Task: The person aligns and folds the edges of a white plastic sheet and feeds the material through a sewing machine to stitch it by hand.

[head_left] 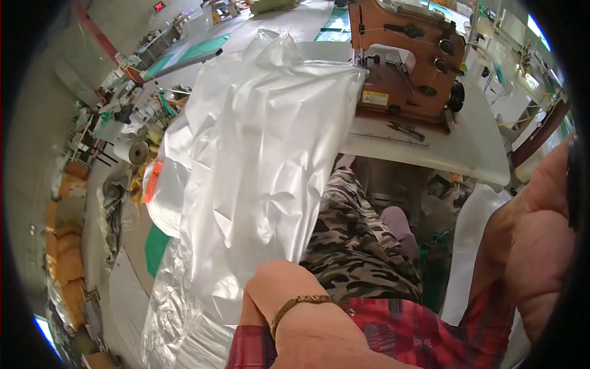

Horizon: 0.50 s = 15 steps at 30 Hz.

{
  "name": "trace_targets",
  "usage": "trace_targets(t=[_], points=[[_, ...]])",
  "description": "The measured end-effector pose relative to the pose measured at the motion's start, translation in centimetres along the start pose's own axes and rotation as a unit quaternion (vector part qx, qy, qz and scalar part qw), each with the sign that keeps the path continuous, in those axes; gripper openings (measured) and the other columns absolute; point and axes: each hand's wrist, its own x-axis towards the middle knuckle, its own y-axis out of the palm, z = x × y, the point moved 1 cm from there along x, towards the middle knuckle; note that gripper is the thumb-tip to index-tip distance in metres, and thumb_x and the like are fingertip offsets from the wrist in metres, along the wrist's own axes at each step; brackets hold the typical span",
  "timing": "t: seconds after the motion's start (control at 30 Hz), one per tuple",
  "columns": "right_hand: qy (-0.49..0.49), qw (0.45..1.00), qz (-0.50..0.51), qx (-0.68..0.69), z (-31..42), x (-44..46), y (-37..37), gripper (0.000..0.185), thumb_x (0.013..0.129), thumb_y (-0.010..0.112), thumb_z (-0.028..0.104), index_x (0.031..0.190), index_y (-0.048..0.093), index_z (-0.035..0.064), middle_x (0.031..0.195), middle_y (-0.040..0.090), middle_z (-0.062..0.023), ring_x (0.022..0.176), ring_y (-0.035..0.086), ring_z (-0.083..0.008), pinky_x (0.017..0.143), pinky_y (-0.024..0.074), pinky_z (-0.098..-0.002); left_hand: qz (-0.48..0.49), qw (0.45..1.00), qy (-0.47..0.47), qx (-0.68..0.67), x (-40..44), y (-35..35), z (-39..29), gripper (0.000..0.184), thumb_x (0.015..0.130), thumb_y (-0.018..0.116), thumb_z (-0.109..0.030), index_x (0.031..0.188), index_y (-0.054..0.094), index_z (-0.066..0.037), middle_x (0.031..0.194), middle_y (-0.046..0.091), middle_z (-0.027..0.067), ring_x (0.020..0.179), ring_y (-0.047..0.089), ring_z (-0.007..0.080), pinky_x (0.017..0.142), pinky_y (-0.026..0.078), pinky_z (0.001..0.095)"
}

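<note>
Low in the view, my left hand is raised close to the camera. A chain bracelet circles its wrist, and its fingers are out of sight. At the right edge, my right hand is also lifted near the camera, its fingers hidden past the frame's border. A large shiny, translucent plastic sheet drapes from beside the sewing machine's needle down past my left side. My bent left arm is in front of its lower part. The brown sewing machine stands beyond my knees.
A ruler strip and a small metal tool lie on the pale machine table. My legs in camouflage trousers are under its edge. On the left are a white roll and stacked orange-brown bundles.
</note>
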Motion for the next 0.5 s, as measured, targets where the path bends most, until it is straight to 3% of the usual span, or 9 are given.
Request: trace_targets(t=[0.03,0.13,0.2,0.27,0.3,0.33,0.43,0.5], points=[[-0.004,1.0,0.005,-0.002,1.1,2.6,8.7,0.077,0.086,0.054,0.064,0.128,0.046,-0.0004,0.13,0.048,-0.0256,0.117,0.051,-0.0397,0.101,0.0393,-0.0532,0.018,1.0,0.0,-0.015,1.6,0.2,0.7,0.021,0.071,0.06,0.008,0.075,0.053,-0.012,0.075,0.047,0.0002,0.07,0.049,0.0148,0.052,0.045,0.0239],[0.008,1.0,0.018,0.002,0.0,5.6,16.1,0.077,0.086,0.054,0.064,0.127,0.047,-0.0005,0.129,0.048,-0.0258,0.116,0.051,-0.0397,0.101,0.0393,-0.0531,0.049,0.998,-0.005,-0.048,3.4,-0.3,1.5,0.02,0.072,0.059,0.007,0.076,0.053,-0.012,0.075,0.047,0.0003,0.07,0.05,0.0151,0.052,0.046,0.024],[0.013,1.0,0.022,0.005,2.2,2.4,8.2,0.077,0.086,0.053,0.064,0.127,0.048,-0.0005,0.129,0.048,-0.0259,0.116,0.051,-0.0397,0.101,0.0393,-0.053,0.074,0.995,-0.008,-0.068,3.7,-0.9,1.5,0.02,0.073,0.059,0.007,0.077,0.053,-0.012,0.076,0.048,0.0004,0.071,0.05,0.0153,0.053,0.047,0.0241],[0.009,1.0,0.026,0.007,0.9,3.4,9.5,0.076,0.086,0.053,0.064,0.126,0.048,-0.0006,0.129,0.049,-0.026,0.116,0.052,-0.0397,0.101,0.0393,-0.053,0.105,0.99,-0.006,-0.088,4.8,-1.2,1.7,0.019,0.074,0.059,0.006,0.078,0.053,-0.012,0.076,0.048,0.0005,0.071,0.051,0.0155,0.053,0.047,0.0241],[0.005,1.0,0.026,0.009,0.5,4.5,13.5,0.076,0.086,0.053,0.064,0.126,0.048,-0.0006,0.129,0.049,-0.026,0.116,0.052,-0.0397,0.101,0.0393,-0.053,0.124,0.987,-0.004,-0.097,3.8,-1.1,1.2,0.019,0.074,0.059,0.006,0.079,0.054,-0.012,0.076,0.048,0.0005,0.071,0.051,0.0156,0.053,0.047,0.0241],[-0.001,1.0,0.009,0.004,2.0,1.4,8.0,0.076,0.086,0.053,0.064,0.126,0.049,-0.0006,0.129,0.049,-0.0261,0.116,0.052,-0.0397,0.101,0.0393,-0.0529,0.153,0.983,-0.012,-0.096,3.5,-1.6,0.7,0.019,0.075,0.059,0.006,0.079,0.054,-0.012,0.076,0.048,0.0005,0.072,0.051,0.0157,0.053,0.048,0.0242],[-0.011,1.0,0.021,0.007,0.1,5.8,16.0,0.076,0.086,0.053,0.064,0.125,0.05,-0.0007,0.128,0.049,-0.0262,0.115,0.052,-0.0397,0.101,0.0393,-0.0528,0.202,0.97,-0.006,-0.133,3.9,-1.7,1.4,0.018,0.076,0.058,0.005,0.08,0.054,-0.012,0.076,0.048,0.0006,0.072,0.052,0.016,0.053,0.048,0.0243],[-0.002,0.999,0.028,0.015,1.7,5.3,16.1,0.076,0.086,0.053,0.064,0.125,0.05,-0.0008,0.128,0.05,-0.0263,0.115,0.052,-0.0397,0.101,0.0392,-0.0528,0.22,0.964,-0.005,-0.151,4.1,-2.2,1.6,0.018,0.077,0.058,0.005,0.081,0.054,-0.012,0.077,0.049,0.0007,0.073,0.052,0.0162,0.053,0.049,0.0243]])
